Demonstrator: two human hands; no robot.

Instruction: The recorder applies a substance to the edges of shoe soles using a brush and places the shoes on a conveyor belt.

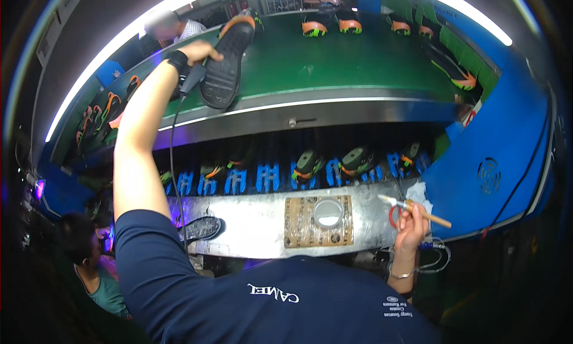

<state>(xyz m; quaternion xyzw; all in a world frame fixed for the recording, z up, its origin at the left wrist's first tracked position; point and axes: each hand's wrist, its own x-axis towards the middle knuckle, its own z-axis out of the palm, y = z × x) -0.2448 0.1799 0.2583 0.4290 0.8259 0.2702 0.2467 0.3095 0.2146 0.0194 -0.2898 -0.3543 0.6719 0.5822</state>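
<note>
My left hand (200, 51) reaches far over the green conveyor belt, its fingers closed at the edge of a long black shoe sole (225, 69). The sole is tilted, with its broad face toward me. A dark band (176, 60) circles that wrist, and a black device (193, 79) with a cable hangs beside it. In my right hand (410, 232), at the bench's right end, is a wooden-handled brush (437, 220), bristles pointing left. A round tub (328, 213) with whitish contents stands on brown cardboard (296, 224). Another dark sole (203, 229) lies at the bench's left.
Orange-and-black shoes (350, 25) sit along the green belt (334, 69). Beneath it, blue racks (267, 177) carry more shoes (356, 160). A blue machine housing (501, 159) bounds the right. Two other people (98, 272) are at left, one beyond the belt. White tissue (418, 193) lies near my right hand.
</note>
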